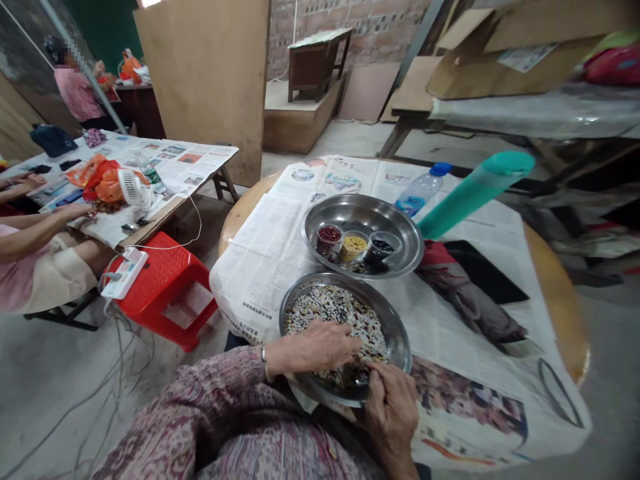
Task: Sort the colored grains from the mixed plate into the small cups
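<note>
The near bowl (399, 340) gleams, smooth metal, as does the far bowl (360, 207), and the cups (327, 249) look clear plastic. From here the newspaper (265, 233) is matt and creased, the table (245, 205) glossy wood, the stool (163, 270) plastic, the back wall (370, 30) rough brick.

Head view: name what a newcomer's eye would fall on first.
Probably the bright red plastic stool, left of the newspaper-covered round table. Next, the teal cylinder slanting beside the blue-capped bottle at the table's far side. Nearest, the left hand and right hand are at a steel basin of mixed small pieces.
</note>
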The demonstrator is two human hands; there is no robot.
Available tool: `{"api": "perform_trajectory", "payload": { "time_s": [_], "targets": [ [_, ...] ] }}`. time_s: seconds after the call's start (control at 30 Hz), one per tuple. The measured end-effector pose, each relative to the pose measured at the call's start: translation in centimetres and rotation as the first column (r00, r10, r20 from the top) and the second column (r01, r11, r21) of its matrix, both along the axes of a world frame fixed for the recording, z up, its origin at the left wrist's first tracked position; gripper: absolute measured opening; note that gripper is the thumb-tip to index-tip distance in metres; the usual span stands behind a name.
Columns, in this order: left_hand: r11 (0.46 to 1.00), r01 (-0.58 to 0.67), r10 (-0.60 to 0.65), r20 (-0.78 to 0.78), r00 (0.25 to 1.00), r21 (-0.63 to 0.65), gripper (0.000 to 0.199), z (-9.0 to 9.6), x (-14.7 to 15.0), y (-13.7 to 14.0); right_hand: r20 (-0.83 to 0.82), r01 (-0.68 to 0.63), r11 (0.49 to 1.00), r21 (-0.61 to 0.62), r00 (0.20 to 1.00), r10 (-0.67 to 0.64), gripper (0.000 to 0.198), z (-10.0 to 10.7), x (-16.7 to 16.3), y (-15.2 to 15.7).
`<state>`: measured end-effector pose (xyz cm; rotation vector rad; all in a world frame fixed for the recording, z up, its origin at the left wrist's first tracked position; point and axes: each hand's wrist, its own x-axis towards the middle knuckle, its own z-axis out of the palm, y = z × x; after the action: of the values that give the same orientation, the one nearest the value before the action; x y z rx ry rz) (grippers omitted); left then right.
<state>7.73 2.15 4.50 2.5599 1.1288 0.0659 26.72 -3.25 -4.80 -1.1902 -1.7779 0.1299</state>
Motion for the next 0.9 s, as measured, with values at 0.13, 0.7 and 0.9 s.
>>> {"api": "perform_trajectory", "payload": {
  "time_s": [0.13, 0.7, 0.9],
  "targets": [
    [0.993, 0.104, -0.103, -0.029, 0.994, 0.057, 0.018, 0.4, -1.8, -1.8, -0.012, -0.004, 1.000, -0.014, 1.000, 0.004, 0.018, 0.1, 0.0, 0.0],
    [0.986, 0.022, -0.023, 0.002, 1.000, 0.166, 0.073, -1.1, 0.5, 2.1, -0.036, 0.068, 0.996, -0.050, 0.997, -0.069, 0.018, 0.4, -0.5, 0.0],
    [0.962, 0.196, -0.208, 0.049, 0.977, 0.190, 0.041, -2.3, 3.3, 2.4, -0.052, 0.088, 0.994, -0.060, 0.995, -0.091, 0.014, 0.6, -0.7, -0.1]
  ]
}}
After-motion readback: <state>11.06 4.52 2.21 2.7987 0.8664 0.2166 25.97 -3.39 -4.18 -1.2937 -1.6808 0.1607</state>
